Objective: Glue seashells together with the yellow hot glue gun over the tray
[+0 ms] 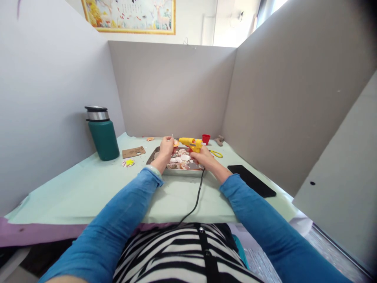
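Observation:
My right hand (204,156) is wrapped round the handle of a yellow glue gun (188,142), its nozzle pointing left. A black cord (198,192) runs from it down over the table's front edge. In a pinch, my left hand (167,146) holds a small orange piece (176,144) close to the nozzle; its exact kind is too small to tell. A thin pale tip shows above those fingers. Below both hands lies a metal tray (182,172) filled with shells (185,157) and stones.
At left stand a green bottle (103,137), a brown board (133,152) and a yellow star-shaped piece (129,162). Behind the tray are a red cup (205,139) and yellow-handled scissors (216,153). A black slab (251,181) lies at right. Grey partitions (173,86) enclose the table.

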Action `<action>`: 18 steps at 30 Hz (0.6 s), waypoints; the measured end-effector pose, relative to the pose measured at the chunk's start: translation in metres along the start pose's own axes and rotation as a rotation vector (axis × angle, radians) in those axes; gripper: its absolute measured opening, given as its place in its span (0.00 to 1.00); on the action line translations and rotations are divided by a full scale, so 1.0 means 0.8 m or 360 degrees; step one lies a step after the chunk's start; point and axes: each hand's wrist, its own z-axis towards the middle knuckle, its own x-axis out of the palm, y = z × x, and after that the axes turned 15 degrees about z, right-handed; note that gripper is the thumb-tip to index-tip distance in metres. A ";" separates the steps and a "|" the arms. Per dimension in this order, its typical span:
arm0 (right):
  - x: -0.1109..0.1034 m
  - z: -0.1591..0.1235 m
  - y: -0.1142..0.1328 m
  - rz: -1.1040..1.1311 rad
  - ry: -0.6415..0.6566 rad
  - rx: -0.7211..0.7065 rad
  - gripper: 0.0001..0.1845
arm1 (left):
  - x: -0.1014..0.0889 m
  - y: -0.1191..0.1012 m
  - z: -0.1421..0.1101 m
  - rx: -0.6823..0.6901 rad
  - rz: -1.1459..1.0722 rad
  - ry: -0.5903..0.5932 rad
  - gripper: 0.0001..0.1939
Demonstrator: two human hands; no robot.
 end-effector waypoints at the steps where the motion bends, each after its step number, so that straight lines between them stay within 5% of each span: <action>1: 0.000 0.000 0.001 -0.0006 0.0000 0.0005 0.12 | 0.000 0.000 0.000 -0.0004 -0.0001 -0.0010 0.11; 18: -0.001 0.006 -0.009 0.0016 -0.0034 0.0012 0.13 | 0.002 0.001 0.001 -0.0037 0.0151 -0.0016 0.11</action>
